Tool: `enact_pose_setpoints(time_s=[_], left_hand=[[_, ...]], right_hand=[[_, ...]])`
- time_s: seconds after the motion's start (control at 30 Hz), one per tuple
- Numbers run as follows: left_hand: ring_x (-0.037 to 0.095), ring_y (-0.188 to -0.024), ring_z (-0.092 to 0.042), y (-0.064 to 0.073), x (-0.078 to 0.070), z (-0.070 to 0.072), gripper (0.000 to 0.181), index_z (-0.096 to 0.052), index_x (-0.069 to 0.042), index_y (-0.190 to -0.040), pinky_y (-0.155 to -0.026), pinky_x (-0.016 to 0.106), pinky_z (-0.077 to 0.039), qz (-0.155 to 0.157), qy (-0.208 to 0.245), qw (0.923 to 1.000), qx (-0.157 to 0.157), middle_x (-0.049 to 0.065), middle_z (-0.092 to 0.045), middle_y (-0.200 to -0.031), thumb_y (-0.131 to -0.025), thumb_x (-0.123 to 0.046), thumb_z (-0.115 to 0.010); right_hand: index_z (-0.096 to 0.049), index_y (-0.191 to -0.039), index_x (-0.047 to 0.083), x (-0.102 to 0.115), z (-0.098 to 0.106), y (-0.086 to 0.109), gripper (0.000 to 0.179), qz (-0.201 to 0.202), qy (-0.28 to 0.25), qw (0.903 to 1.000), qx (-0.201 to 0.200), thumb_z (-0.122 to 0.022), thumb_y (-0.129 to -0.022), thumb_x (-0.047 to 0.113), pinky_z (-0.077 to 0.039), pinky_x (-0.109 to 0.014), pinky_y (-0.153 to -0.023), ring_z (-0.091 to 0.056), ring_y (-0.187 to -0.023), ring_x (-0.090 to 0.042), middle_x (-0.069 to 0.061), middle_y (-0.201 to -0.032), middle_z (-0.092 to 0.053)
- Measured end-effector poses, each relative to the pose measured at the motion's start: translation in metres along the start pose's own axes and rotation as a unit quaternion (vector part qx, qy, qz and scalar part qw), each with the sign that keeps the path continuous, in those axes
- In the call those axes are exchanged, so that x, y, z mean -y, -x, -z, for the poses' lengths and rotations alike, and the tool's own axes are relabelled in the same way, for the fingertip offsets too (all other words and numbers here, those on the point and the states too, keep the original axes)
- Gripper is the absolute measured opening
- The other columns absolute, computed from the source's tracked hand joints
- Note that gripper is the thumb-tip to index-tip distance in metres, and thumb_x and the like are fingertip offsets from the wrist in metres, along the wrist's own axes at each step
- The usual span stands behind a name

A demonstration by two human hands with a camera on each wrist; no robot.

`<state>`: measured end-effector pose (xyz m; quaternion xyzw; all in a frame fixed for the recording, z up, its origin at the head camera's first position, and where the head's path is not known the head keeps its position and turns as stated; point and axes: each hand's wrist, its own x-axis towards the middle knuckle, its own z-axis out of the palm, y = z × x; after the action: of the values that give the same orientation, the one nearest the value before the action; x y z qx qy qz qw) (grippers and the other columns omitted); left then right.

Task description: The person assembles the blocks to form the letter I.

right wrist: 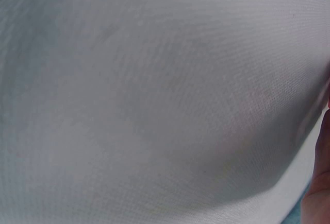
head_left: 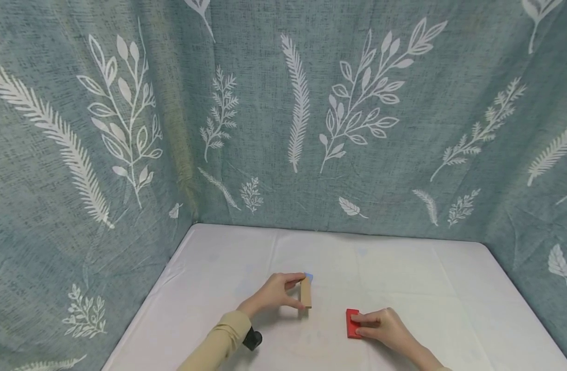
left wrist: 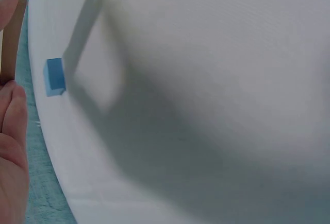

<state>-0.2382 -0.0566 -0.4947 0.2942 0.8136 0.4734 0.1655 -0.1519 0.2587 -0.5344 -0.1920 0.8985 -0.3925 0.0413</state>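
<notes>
My left hand (head_left: 275,293) holds a plain wooden block (head_left: 306,294) by its two ends, thumb at the near end and fingers at the far end. The left wrist view has this block (left wrist: 15,33) at its left edge, with the hand's shadow on the cloth. Just beyond it a small blue block (head_left: 309,276) rests on the table, also visible in the left wrist view. To the right, my right hand (head_left: 387,327) pinches a flat red block (head_left: 351,325) between thumb and fingers. In the right wrist view only part of that hand (right wrist: 320,177) shows.
A white cloth (head_left: 237,247) covers the table. Blue-green curtains (head_left: 274,196) with white leaf prints hang behind it and along both sides. A black device (head_left: 253,339) sits at my left wrist.
</notes>
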Motion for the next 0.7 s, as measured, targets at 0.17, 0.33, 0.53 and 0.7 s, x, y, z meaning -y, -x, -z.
enact_pose_setpoints(time_s=[0.17, 0.33, 0.53, 0.7], left_hand=[[0.025, -0.132, -0.047, -0.007, -0.008, 0.000, 0.075, -0.048, 0.002, -0.136, -0.106, 0.024, -0.044, -0.001, -0.002, 1.0000, 0.001, 0.015, -0.049, -0.141, -0.071, -0.014, -0.083], [0.025, -0.130, -0.049, -0.014, -0.017, -0.003, 0.074, -0.049, -0.001, -0.136, -0.105, 0.025, -0.045, -0.005, -0.007, 1.0000, 0.003, 0.013, -0.050, -0.141, -0.072, -0.015, -0.083], [0.024, -0.129, -0.050, -0.023, -0.027, -0.008, 0.074, -0.050, -0.003, -0.136, -0.103, 0.022, -0.046, -0.004, -0.013, 0.9999, 0.000, 0.011, -0.051, -0.141, -0.072, -0.016, -0.083], [0.025, -0.129, -0.051, -0.029, -0.033, -0.012, 0.074, -0.049, -0.001, -0.136, -0.104, 0.023, -0.046, -0.012, -0.014, 0.9998, 0.002, 0.012, -0.051, -0.141, -0.072, -0.015, -0.082]], right_hand=[[-0.074, -0.105, 0.013, 0.000, 0.000, -0.001, 0.034, 0.003, 0.003, 1.0000, 0.000, -0.074, -0.079, 0.035, -0.059, -0.035, -0.082, -0.066, -0.100, -0.008, 0.003, -0.100, -0.074], [-0.074, -0.106, 0.013, 0.001, 0.000, -0.002, 0.034, -0.013, -0.001, 0.9999, 0.004, -0.075, -0.079, 0.033, -0.058, -0.038, -0.083, -0.067, -0.100, -0.014, 0.001, -0.101, -0.074], [-0.074, -0.107, 0.012, 0.002, 0.000, -0.002, 0.034, -0.018, -0.005, 0.9998, 0.010, -0.075, -0.079, 0.031, -0.058, -0.039, -0.084, -0.068, -0.100, -0.015, 0.001, -0.102, -0.074], [-0.074, -0.106, 0.012, 0.004, 0.002, -0.002, 0.033, 0.000, 0.003, 1.0000, 0.009, -0.075, -0.079, 0.031, -0.059, -0.036, -0.083, -0.067, -0.099, -0.008, 0.001, -0.101, -0.074]])
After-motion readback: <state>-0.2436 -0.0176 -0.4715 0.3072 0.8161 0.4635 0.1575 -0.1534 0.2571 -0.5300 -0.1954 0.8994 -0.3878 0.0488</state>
